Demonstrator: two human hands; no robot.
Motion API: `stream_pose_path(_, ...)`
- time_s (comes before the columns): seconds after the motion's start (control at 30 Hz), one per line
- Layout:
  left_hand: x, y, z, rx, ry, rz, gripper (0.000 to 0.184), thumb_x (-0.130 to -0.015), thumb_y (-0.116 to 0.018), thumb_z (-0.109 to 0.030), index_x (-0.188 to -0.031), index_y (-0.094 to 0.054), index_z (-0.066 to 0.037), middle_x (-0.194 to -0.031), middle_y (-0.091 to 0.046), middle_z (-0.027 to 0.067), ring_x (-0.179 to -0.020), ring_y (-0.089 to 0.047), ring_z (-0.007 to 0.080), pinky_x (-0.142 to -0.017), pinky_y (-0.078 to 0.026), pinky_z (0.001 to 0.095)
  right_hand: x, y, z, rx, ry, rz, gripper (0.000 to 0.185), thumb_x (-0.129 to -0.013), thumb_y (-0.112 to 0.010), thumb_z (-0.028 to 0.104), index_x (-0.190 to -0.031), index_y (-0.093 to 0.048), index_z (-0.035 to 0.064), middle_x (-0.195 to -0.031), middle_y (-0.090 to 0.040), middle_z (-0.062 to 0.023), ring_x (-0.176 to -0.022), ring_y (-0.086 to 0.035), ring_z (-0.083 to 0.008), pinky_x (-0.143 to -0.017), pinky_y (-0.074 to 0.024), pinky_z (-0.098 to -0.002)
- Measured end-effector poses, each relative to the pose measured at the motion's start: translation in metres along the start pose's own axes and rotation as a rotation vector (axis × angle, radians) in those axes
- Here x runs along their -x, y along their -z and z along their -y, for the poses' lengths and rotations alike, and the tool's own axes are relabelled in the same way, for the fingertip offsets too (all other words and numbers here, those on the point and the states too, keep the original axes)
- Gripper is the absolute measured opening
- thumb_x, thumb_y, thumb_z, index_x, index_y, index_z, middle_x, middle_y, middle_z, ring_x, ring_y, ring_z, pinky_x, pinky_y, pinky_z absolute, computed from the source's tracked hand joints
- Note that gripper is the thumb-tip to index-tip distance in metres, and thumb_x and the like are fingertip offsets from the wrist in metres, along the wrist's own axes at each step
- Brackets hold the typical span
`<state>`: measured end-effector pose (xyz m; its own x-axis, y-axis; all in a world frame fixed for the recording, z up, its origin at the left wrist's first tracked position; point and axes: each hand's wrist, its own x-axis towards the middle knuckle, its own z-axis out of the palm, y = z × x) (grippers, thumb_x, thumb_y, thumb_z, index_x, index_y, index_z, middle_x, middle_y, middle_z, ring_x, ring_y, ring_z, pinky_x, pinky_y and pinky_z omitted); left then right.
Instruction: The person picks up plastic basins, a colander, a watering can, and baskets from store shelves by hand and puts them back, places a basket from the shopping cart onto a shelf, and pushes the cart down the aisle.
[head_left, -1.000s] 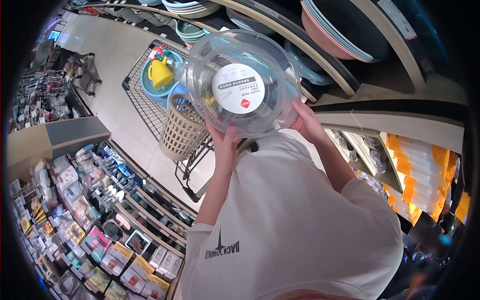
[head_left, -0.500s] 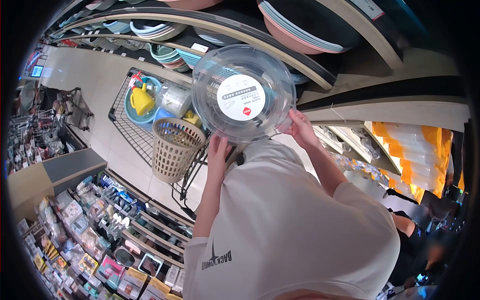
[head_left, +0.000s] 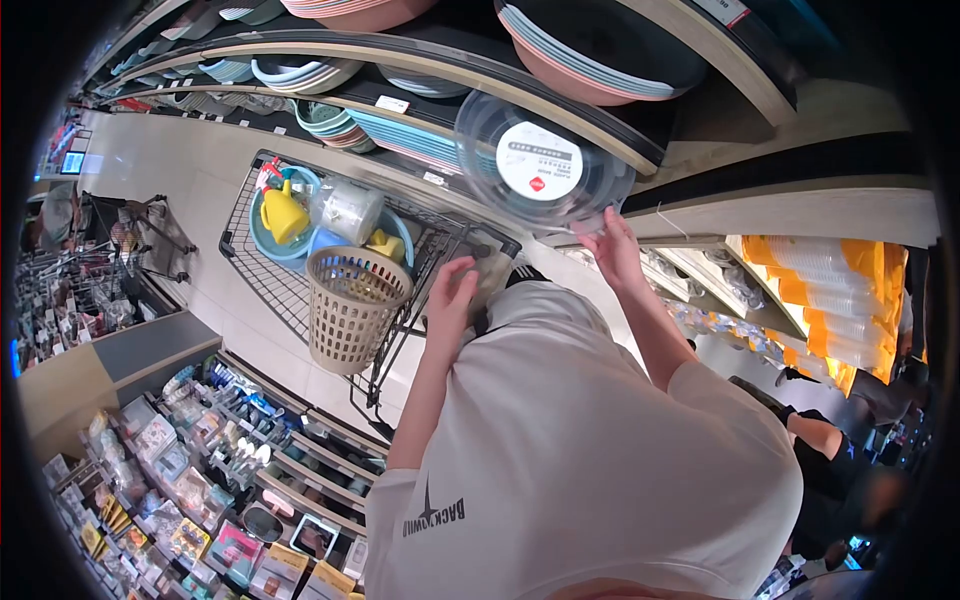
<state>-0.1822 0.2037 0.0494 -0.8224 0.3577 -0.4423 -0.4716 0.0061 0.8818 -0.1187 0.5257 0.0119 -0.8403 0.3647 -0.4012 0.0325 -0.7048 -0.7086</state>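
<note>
Basin [head_left: 541, 165], clear and labelled, tilts beside a blue stack [head_left: 410, 140], its rim pinched between thumb and fingers of my right hand [head_left: 616, 255]; my left hand [head_left: 450, 298], well apart from it, has thumb and fingers parted near the beige basket [head_left: 350, 335]

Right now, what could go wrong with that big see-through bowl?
The clear basin could slip or tip: only the right grip is on its rim, while the left grip is off it. It might also bump the shelf edge, which it overlaps in this view, or the blue stack beside it; whether they touch, I can't tell.
</note>
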Motion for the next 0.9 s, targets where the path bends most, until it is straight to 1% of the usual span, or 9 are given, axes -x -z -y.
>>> stream_pose_path(0.13, 0.002, 0.009, 0.022, -0.149, -0.056, -0.004, 0.035, -0.099, -0.069, -0.020, -0.131, -0.062, -0.007, -0.131, -0.064, 0.0069, -0.115, -0.061, 0.0172, -0.097, -0.049, 0.0334, -0.032, -0.006, -0.009, -0.126, 0.141, 0.000, 0.030, -0.110, -0.054, 0.029, -0.123, -0.056, 0.0018, -0.130, -0.063, -0.0147, -0.124, -0.064, -0.0381, -0.101, -0.0586, -0.0414)
stream_pose_path(0.23, 0.007, 0.015, 0.028, -0.360, -0.179, -0.085, 0.034, -0.098, -0.070, -0.019, -0.129, -0.063, -0.006, -0.126, -0.065, 0.0110, -0.115, -0.062, 0.0234, -0.096, -0.050, 0.0352, -0.067, -0.015, -0.008, -0.241, 0.245, -0.135, 0.029, -0.110, -0.053, 0.025, -0.127, -0.049, 0.0009, -0.129, -0.061, -0.0139, -0.131, -0.058, -0.0406, -0.111, -0.0515, -0.0467)
stream_pose_path(0.3, 0.009, 0.023, 0.035, -0.701, -0.165, -0.118, 0.036, -0.097, -0.071, -0.017, -0.130, -0.063, -0.007, -0.127, -0.065, 0.0099, -0.120, -0.061, 0.0228, -0.094, -0.051, 0.0349, -0.090, -0.021, -0.005, -0.249, 0.276, -0.160, 0.031, -0.110, -0.052, 0.025, -0.128, -0.048, 0.0003, -0.131, -0.059, -0.0143, -0.131, -0.058, -0.0411, -0.112, -0.0507, -0.0473)
stream_pose_path(0.4, 0.005, 0.036, 0.072, -0.802, -0.175, -0.088, 0.037, -0.096, -0.073, -0.020, -0.127, -0.063, -0.003, -0.120, -0.067, 0.0168, -0.112, -0.066, 0.0285, -0.094, -0.052, 0.0372, -0.111, -0.034, -0.001, -0.259, 0.317, -0.201, 0.035, -0.110, -0.052, 0.025, -0.132, -0.045, -0.0020, -0.133, -0.054, -0.0147, -0.132, -0.057, -0.0426, -0.114, -0.0486, -0.0494)
stream_pose_path(0.47, 0.002, 0.044, 0.092, -0.698, -0.106, -0.043, 0.039, -0.095, -0.074, -0.021, -0.128, -0.063, -0.003, -0.118, -0.068, 0.0161, -0.107, -0.067, 0.0282, -0.091, -0.054, 0.0369, -0.115, -0.044, -0.002, -0.215, 0.286, -0.198, 0.037, -0.110, -0.053, 0.024, -0.134, -0.043, -0.0030, -0.132, -0.053, -0.0138, -0.132, -0.057, -0.0437, -0.114, -0.0487, -0.0500)
stream_pose_path(0.63, 0.020, 0.054, 0.099, -0.516, -0.016, -0.005, 0.041, -0.095, -0.076, -0.022, -0.130, -0.065, -0.003, -0.110, -0.070, 0.0144, -0.096, -0.069, 0.0273, -0.083, -0.056, 0.0354, -0.144, -0.030, -0.003, -0.121, 0.278, -0.137, 0.034, -0.110, -0.053, 0.017, -0.132, -0.045, -0.0072, -0.136, -0.050, -0.0157, -0.126, -0.062, -0.0423, -0.105, -0.0552, -0.0465)
stream_pose_path(0.77, 0.038, 0.079, 0.118, -0.599, -0.027, -0.001, 0.037, -0.094, -0.076, -0.020, -0.126, -0.069, -0.005, -0.109, -0.070, 0.0138, -0.094, -0.068, 0.0259, -0.080, -0.055, 0.0346, -0.168, -0.022, 0.001, -0.056, 0.210, -0.226, 0.038, -0.109, -0.053, 0.010, -0.143, -0.043, -0.0008, -0.139, -0.055, -0.0181, -0.114, -0.067, -0.0380, -0.096, -0.0609, -0.0436)
stream_pose_path(0.87, 0.066, 0.093, 0.124, -0.634, -0.064, -0.023, 0.036, -0.093, -0.076, -0.024, -0.123, -0.070, -0.006, -0.107, -0.070, 0.0138, -0.090, -0.067, 0.0260, -0.076, -0.054, 0.0351, -0.178, -0.014, 0.009, 0.077, 0.141, -0.254, 0.037, -0.110, -0.052, 0.023, -0.143, -0.047, 0.0055, -0.130, -0.057, -0.0144, -0.101, -0.070, -0.0304, -0.083, -0.0638, -0.0409)
stream_pose_path(0.9, 0.080, 0.093, 0.117, -0.652, 0.023, -0.074, 0.036, -0.094, -0.074, -0.028, -0.122, -0.071, -0.006, -0.104, -0.069, 0.0134, -0.089, -0.066, 0.0273, -0.075, -0.054, 0.0369, -0.182, -0.010, 0.010, 0.163, 0.104, -0.279, 0.038, -0.109, -0.053, 0.027, -0.141, -0.048, 0.0062, -0.126, -0.057, -0.0132, -0.096, -0.069, -0.0275, -0.080, -0.0633, -0.0390)
